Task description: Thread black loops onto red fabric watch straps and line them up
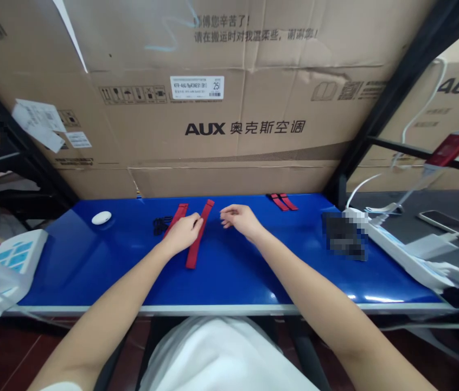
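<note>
Head view, looking down on blue table (91, 260).

Left hand (181, 233): laid low on the table left of centre, forearm reaching in from lower left. Grip bunched, fingertips (197, 221) pressed together on the upper part of the long red strap (193, 251); reads as a pinch on its edge, though the contact itself is half hidden by the knuckles.

Long red strap: flat on the table, slanted, far end (209, 203) pointing toward the cardboard box (213, 146), near end toward the table's front edge. Located mid-table, just left of centre, between the two hands.

Short red strap (179, 212): just left of the long one, roughly parallel, lower part covered by the left hand. Touching or not between the two straps: cannot tell.

Right hand (241, 220): just right of the long strap, apart from it. Grip loosely curled and part-spread, holding nothing; thumb and forefinger near each other but closed on no item.

Also noted:
- black cord bundle (159, 224), just left of the short strap
- white oval puck (101, 218), further left, well apart from the straps
- pair of red straps (283, 202) at the far edge, right of centre
- white power strip (400, 252) at the right end of the table
- white-and-blue device (10, 260) off the left end
</note>
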